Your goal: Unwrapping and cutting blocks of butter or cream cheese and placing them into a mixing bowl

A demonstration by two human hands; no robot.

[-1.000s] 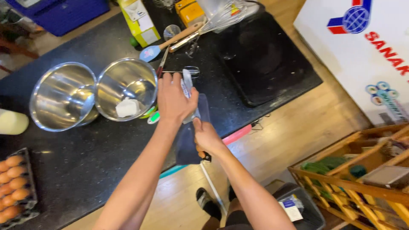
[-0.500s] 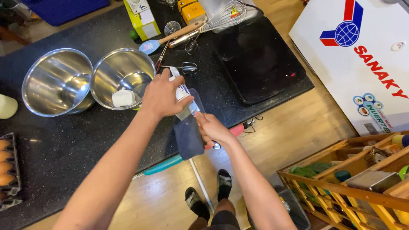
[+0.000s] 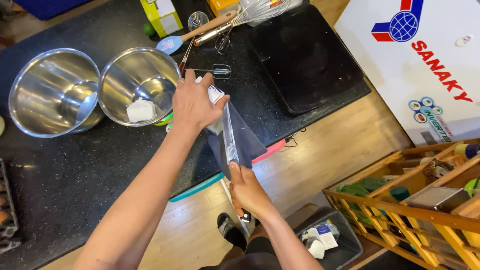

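Observation:
My left hand (image 3: 194, 102) holds a white and blue foil wrapper (image 3: 216, 95) above the front edge of the black counter (image 3: 75, 175). My right hand (image 3: 247, 192) grips the handle of a broad dark knife (image 3: 240, 142), whose blade lies against the wrapper's lower part. Just left of my left hand, a steel bowl (image 3: 125, 75) holds a white block (image 3: 140, 110). A second steel bowl (image 3: 47, 92) next to it looks empty.
Behind the bowls lie a blue-headed spatula (image 3: 170, 44), a mixer beater (image 3: 215, 71), a small strainer (image 3: 197, 21), a whisk (image 3: 250, 12) and a yellow-green carton (image 3: 161, 16). A black cooktop (image 3: 305, 55), white freezer (image 3: 425, 65), wooden rack (image 3: 415, 205), bin (image 3: 325, 237) and egg tray (image 3: 6, 215) surround me.
The wrapper now hangs longer down the blade, and my right hand has drawn the knife back toward me. The view has moved closer.

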